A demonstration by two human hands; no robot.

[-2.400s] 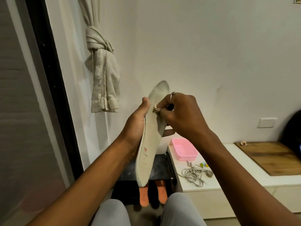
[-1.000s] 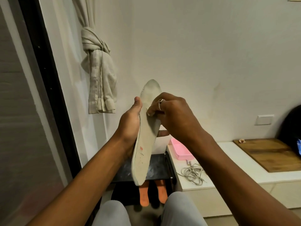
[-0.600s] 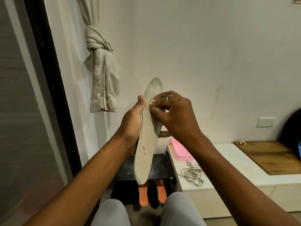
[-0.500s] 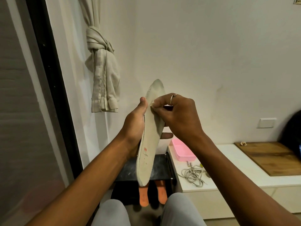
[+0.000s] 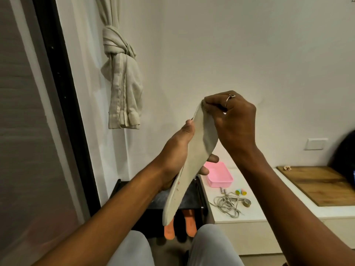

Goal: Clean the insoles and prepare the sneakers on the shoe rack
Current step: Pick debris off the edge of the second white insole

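While the insole (image 5: 194, 162) is held up in the centre of the frame, the task stands at an early or middle stage, as judged from this view alone. The left hand (image 5: 178, 150) is clamped on the middle of the insole, with the thumb on the near edge and the fingers wrapped behind. The right hand (image 5: 234, 121) is closed on the upper tip, fingertips pinched together at the edge. The insole is bent slightly between the two grips and hangs clear of the shoe rack (image 5: 192, 196) below it.

Status:
- Cleaning of this insole appears to be in progress; its facing side looks pale and even, with small red marks near the lower end.
- No sneaker is in view, so fitting the insole and setting the sneakers on the rack remain to be done.
- Two orange pieces (image 5: 189, 223) lie under the rack top at the lower centre — whether they are insoles or shoe soles cannot be determined.

Limits of the view:
- Whether the right hand holds a cloth or wipe between its fingertips cannot be determined.
- The far side of the insole is hidden.
- The lower rack levels are masked by the insole, the arms and the knees.
- On the counter (image 5: 259, 208) at lower right, a pink box (image 5: 219, 175) and a loose cord (image 5: 226, 205) are clear; the small items beside the cord are too small to identify.
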